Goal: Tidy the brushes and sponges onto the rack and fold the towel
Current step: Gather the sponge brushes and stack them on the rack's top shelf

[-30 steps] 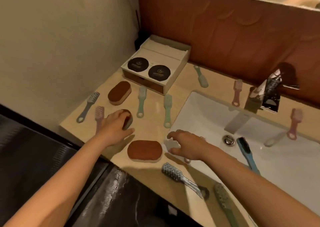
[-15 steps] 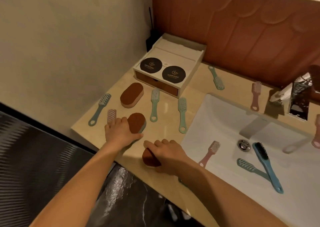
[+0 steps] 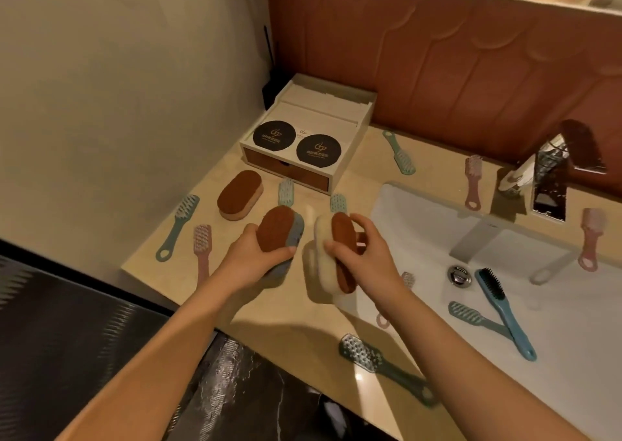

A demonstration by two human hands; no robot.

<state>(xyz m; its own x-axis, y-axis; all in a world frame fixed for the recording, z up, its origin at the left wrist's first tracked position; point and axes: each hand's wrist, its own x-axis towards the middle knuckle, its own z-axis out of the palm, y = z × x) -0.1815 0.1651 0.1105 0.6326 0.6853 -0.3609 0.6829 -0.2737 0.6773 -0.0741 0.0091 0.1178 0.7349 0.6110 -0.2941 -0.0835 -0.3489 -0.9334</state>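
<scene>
white sink [image 3: 420,232] | chrome faucet [image 3: 525,171] at rim | drain [image 3: 458,275] in basin

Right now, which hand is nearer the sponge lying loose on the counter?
Left. The left hand, holding a grey-backed sponge, is just on the near side of the loose sponge; the right hand, holding a white-backed sponge, is farther off, by the sink.

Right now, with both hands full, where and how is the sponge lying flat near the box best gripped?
Grip the flat sponge across its short width, from above: it lies brown face up with both long pale sides free for thumb and fingers. Free a hand first: the left hand holds the grey-backed sponge, the right hand the white-backed sponge.
</scene>
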